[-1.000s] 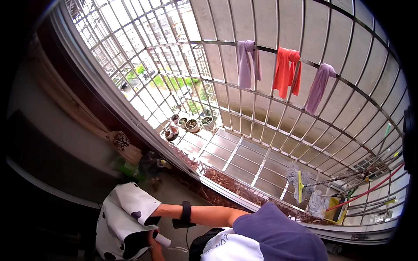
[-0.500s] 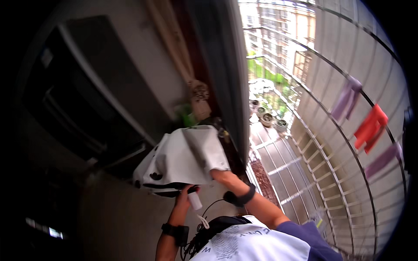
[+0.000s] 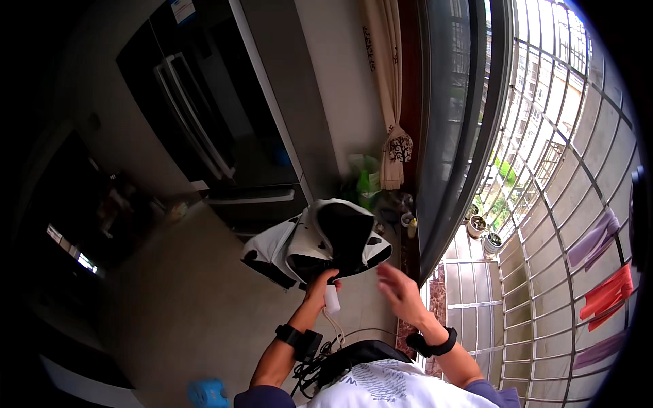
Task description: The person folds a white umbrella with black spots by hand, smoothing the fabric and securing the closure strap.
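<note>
A partly folded umbrella (image 3: 275, 243), with white fabric, black patches and a black inside, hangs loosely in front of me. My left hand (image 3: 318, 288) is closed around it just above its white handle (image 3: 332, 299), which points back toward me with a pale cord loop (image 3: 336, 328) dangling from it. To the right, my right hand (image 3: 403, 296) is off the fabric, near its lower right edge; its fingers are apart and slightly blurred, holding nothing. The umbrella's shaft is mostly hidden by the folds.
A dark fridge (image 3: 224, 122) stands ahead on the left. A tied beige curtain (image 3: 389, 88) and a sliding glass door (image 3: 449, 129) lie ahead right. Metal bars (image 3: 544, 204) with hanging cloths enclose the balcony. Bottles and bags crowd the corner; a blue object (image 3: 208, 393) is on the floor.
My right hand has come off the white fabric and now hangs apart from it. The umbrella has turned, so its black inside shows. My view has swung left.
</note>
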Motion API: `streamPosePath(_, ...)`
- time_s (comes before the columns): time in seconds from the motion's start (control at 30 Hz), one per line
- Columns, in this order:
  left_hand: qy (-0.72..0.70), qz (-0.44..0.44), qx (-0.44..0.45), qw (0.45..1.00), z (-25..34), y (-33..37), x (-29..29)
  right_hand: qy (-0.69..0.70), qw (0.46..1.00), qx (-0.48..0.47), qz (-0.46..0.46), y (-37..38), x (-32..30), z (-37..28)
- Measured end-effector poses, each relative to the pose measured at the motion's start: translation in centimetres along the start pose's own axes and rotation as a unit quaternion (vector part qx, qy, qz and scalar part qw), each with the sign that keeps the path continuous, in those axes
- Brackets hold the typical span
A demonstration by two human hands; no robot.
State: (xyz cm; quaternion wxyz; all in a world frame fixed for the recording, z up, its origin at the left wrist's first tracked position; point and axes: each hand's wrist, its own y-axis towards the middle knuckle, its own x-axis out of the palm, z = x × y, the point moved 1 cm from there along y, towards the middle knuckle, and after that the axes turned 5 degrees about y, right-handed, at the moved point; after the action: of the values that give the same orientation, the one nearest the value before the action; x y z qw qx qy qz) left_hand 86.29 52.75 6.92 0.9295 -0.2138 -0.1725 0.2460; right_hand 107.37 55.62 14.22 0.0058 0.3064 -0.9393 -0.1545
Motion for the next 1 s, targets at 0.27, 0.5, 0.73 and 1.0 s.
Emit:
streamPosePath(0.27,0.094,0.021,0.015,0.995,-1.8,0.5,0.6,-0.186,0.974,-0.107,0.067,4.8,3.0,2.6)
streamPosePath(0.5,0.225,-0.026,0.114,0.967,-2.8,3.2,-2.5,-0.247,0.953,-0.144,0.104,8.1,2.9,7.5)
streamPosePath(0.73,0.214,-0.134,-0.069,0.965,-3.2,4.0,-1.3,0.027,0.915,-0.135,0.380,4.1,-0.8,3.9)
streamPosePath(1.0,0.248,-0.215,-0.086,0.941,-1.0,5.1,1.1,-0.372,0.825,-0.063,0.422,-2.7,-1.7,-3.1)
